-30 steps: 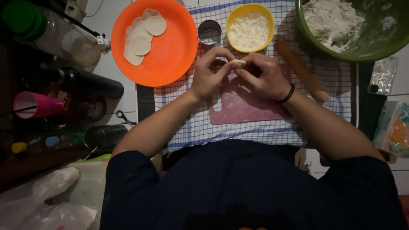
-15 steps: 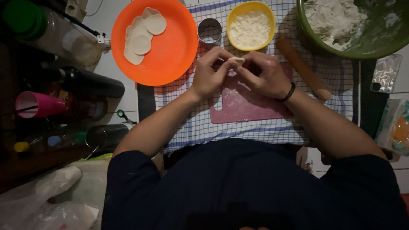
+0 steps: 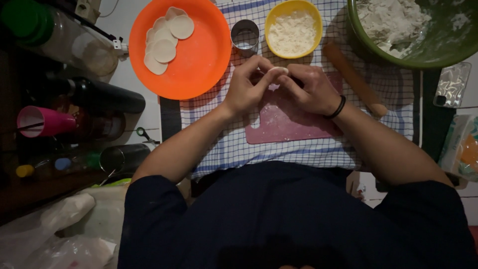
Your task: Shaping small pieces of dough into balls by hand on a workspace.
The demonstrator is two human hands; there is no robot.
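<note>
Two hands: both pinching one small dough piece (image 3: 279, 71), held above the pink cutting board (image 3: 289, 124)
Left hand (image 3: 246, 84): fingertips closed on the dough's near-left edge
Right hand (image 3: 313, 87): closed on the other edge, black band on the wrist
Orange plate (image 3: 199, 65): far left, holds a few cut dough rounds (image 3: 164, 45), overlapping
Yellow bowl (image 3: 293, 30): white flour or filling, can't tell which; just beyond the hands
Ring cutter (image 3: 245, 36): between plate and bowl
Rolling pin (image 3: 354, 79): right of the right hand, on the checked cloth (image 3: 224, 149)
Green bowl (image 3: 438, 40): far right, dough mass inside
Risk: thin dough tears if pinched too hard
Risk: stacked rounds may stick together, too little flour between them
</note>
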